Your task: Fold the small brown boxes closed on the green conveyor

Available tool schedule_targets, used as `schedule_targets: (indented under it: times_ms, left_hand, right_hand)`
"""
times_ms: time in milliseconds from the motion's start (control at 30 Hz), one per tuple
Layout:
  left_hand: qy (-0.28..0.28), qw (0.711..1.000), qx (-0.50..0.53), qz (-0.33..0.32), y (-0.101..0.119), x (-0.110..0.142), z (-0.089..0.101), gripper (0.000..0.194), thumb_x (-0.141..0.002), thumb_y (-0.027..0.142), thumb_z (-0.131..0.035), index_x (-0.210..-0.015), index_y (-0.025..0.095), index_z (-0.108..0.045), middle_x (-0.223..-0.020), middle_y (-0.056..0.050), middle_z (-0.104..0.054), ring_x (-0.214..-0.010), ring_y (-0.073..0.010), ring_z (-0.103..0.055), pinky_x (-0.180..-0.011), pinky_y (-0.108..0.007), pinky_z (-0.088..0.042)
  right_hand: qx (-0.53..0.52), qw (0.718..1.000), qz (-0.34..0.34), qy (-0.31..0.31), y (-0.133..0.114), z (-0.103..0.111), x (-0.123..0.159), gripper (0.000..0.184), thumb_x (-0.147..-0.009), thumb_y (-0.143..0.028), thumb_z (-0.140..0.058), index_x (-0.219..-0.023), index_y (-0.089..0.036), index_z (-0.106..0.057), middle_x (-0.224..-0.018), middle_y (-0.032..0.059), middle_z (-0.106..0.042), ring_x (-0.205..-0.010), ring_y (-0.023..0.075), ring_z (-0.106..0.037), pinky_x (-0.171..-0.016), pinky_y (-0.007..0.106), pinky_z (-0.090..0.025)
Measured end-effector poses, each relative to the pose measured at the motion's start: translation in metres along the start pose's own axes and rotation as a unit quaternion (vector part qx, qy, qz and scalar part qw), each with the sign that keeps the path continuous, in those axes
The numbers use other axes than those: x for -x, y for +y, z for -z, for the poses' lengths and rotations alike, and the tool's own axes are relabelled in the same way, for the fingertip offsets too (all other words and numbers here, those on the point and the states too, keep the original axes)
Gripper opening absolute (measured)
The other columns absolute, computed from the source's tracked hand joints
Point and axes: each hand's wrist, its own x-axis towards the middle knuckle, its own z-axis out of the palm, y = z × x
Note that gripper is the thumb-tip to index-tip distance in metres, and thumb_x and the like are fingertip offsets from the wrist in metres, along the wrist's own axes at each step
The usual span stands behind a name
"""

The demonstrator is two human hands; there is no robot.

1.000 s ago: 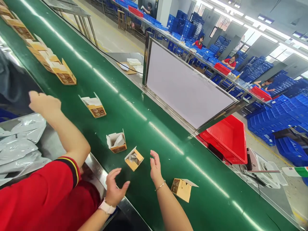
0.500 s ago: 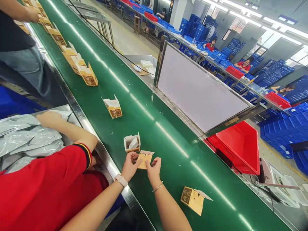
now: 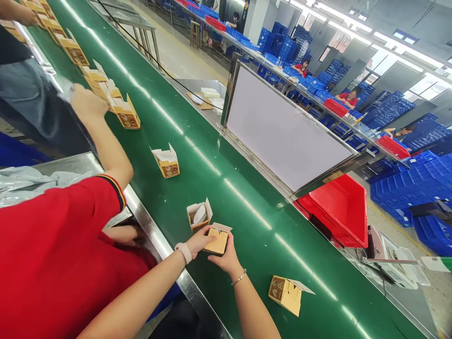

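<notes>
Between my two hands is a small cardboard box, its top flap raised at the far side. My left hand grips its left side, the thumb lying across the tan face. On the right side, my right hand curls its fingers round the box and its lower corner. Just beyond it stands an open box with a white packet inside. Closer to me on the right sits another box, tan and brown, with its flap sticking out.
The green conveyor belt runs diagonally, carrying more open boxes up its length. A co-worker in a red shirt sits at my left beside silver packets. A white panel and a red bin border the far side.
The box in my hands has been tilted, and my right hand has shifted round its lower side. The red-sleeved co-worker's arm has moved from the silver packets up toward the boxes on the belt.
</notes>
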Motion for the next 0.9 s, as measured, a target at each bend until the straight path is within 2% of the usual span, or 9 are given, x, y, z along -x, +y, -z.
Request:
schedule_targets:
  times_ms: [167,267,333,433,500,567,667,800,900]
  left_hand:
    - [0.022,0.997,-0.045,-0.055,-0.010,0.016,-0.013,0.045,-0.059,0.031,-0.080,-0.100,0.019,-0.066,-0.111,-0.011,-0.069,-0.095,-0.0231,-0.067,-0.084,-0.035,-0.054]
    - [0.040,0.986,-0.126,-0.100,-0.026,0.034,0.006,0.031,-0.066,0.048,-0.072,-0.073,0.019,-0.063,-0.074,-0.003,-0.068,-0.069,-0.0188,-0.063,-0.068,-0.032,-0.053]
    - [0.131,0.964,-0.162,-0.165,-0.033,0.043,0.032,0.041,-0.070,0.060,-0.065,-0.062,0.021,-0.055,-0.059,0.001,-0.057,-0.060,-0.0170,-0.058,-0.061,-0.030,-0.049]
    - [0.268,0.913,-0.145,-0.272,-0.028,0.041,0.068,0.051,-0.063,0.065,-0.069,-0.087,0.022,-0.059,-0.091,-0.005,-0.066,-0.089,-0.0234,-0.064,-0.072,-0.033,-0.051]
    - [0.225,0.913,-0.152,-0.305,-0.015,0.029,0.081,0.077,-0.057,0.066,-0.073,-0.118,0.022,-0.054,-0.127,-0.014,-0.058,-0.117,-0.0308,-0.057,-0.084,-0.039,-0.052]
    - [0.125,0.919,-0.196,-0.317,-0.001,0.016,0.083,0.093,-0.054,0.067,-0.075,-0.131,0.023,-0.049,-0.142,-0.017,-0.049,-0.131,-0.0355,-0.046,-0.094,-0.045,-0.049]
    - [0.027,0.895,-0.287,-0.340,0.009,0.005,0.076,0.082,-0.054,0.065,-0.076,-0.125,0.027,-0.059,-0.136,-0.014,-0.057,-0.138,-0.0373,-0.037,-0.106,-0.054,-0.038]
    - [-0.004,0.844,-0.376,-0.381,0.000,0.008,0.077,0.055,-0.064,0.059,-0.074,-0.110,0.030,-0.068,-0.123,-0.011,-0.067,-0.134,-0.0368,-0.040,-0.103,-0.057,-0.037]
    - [-0.007,0.826,-0.409,-0.388,-0.007,0.011,0.082,0.033,-0.077,0.054,-0.062,-0.094,0.027,-0.071,-0.118,-0.009,-0.070,-0.122,-0.0342,-0.049,-0.095,-0.053,-0.041]
  right_hand:
    - [0.034,0.996,-0.002,0.080,-0.003,0.028,0.016,0.068,-0.053,-0.022,-0.080,-0.115,-0.019,-0.053,-0.112,0.0101,-0.065,-0.098,0.0271,-0.063,-0.090,0.044,-0.051]
    - [0.042,0.982,-0.017,0.181,0.011,0.067,0.033,0.069,-0.054,-0.032,-0.082,-0.114,-0.018,-0.050,-0.109,0.0115,-0.064,-0.096,0.0276,-0.063,-0.087,0.044,-0.052]
    - [0.081,0.962,-0.027,0.258,0.022,0.091,0.049,0.075,-0.054,-0.043,-0.082,-0.116,-0.017,-0.047,-0.113,0.0145,-0.061,-0.099,0.0305,-0.061,-0.087,0.047,-0.051]
    - [0.204,0.906,-0.014,0.371,0.031,0.103,0.081,0.089,-0.057,-0.057,-0.077,-0.127,-0.014,-0.044,-0.130,0.0230,-0.046,-0.122,0.0416,-0.044,-0.099,0.058,-0.039]
    - [0.265,0.874,0.028,0.406,0.028,0.086,0.105,0.088,-0.068,-0.058,-0.071,-0.136,-0.014,-0.038,-0.136,0.0250,-0.036,-0.130,0.0441,-0.033,-0.101,0.061,-0.033]
    - [0.276,0.890,0.101,0.348,0.017,0.055,0.120,0.077,-0.078,-0.050,-0.066,-0.140,-0.018,-0.034,-0.136,0.0224,-0.037,-0.127,0.0408,-0.038,-0.098,0.058,-0.037]
    - [0.260,0.941,0.186,0.107,-0.004,0.001,0.107,0.077,-0.081,-0.040,-0.067,-0.146,-0.024,-0.030,-0.142,0.0178,-0.038,-0.128,0.0372,-0.041,-0.104,0.056,-0.035]
    - [0.349,0.914,0.202,-0.036,-0.022,-0.040,0.045,0.087,-0.077,-0.047,-0.071,-0.150,-0.025,-0.030,-0.147,0.0153,-0.040,-0.135,0.0408,-0.031,-0.103,0.059,-0.031]
    - [0.395,0.899,0.185,-0.043,-0.024,-0.043,0.014,0.070,-0.072,-0.051,-0.074,-0.136,-0.032,-0.052,-0.134,0.0076,-0.056,-0.132,0.0401,-0.033,-0.101,0.058,-0.030]
